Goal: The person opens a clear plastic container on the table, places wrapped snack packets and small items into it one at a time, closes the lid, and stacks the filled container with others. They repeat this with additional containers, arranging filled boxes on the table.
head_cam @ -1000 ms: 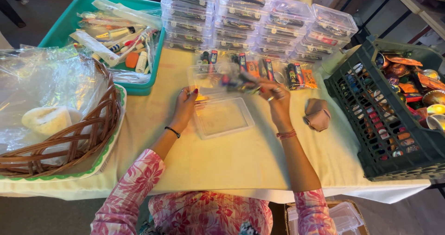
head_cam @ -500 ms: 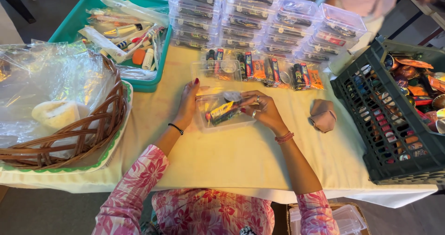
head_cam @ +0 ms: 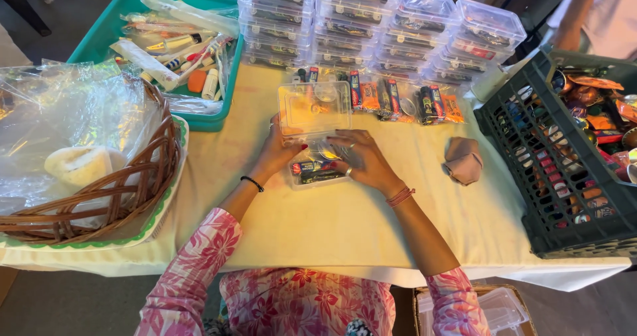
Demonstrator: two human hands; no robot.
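Stacks of clear lidded boxes [head_cam: 371, 27] line the top of the frame, a row of colourful packets [head_cam: 391, 100] just below. At centre on the desk [head_cam: 332, 223] sits my clear plastic box [head_cam: 315, 167], lid up. My left hand [head_cam: 279, 151] grips its left edge; my right hand [head_cam: 361, 158] lies flat, fingers spread, over the contents.

Bright orange and dark wrapped packets [head_cam: 398, 100] lined before stacked clear boxes [head_cam: 378, 24]
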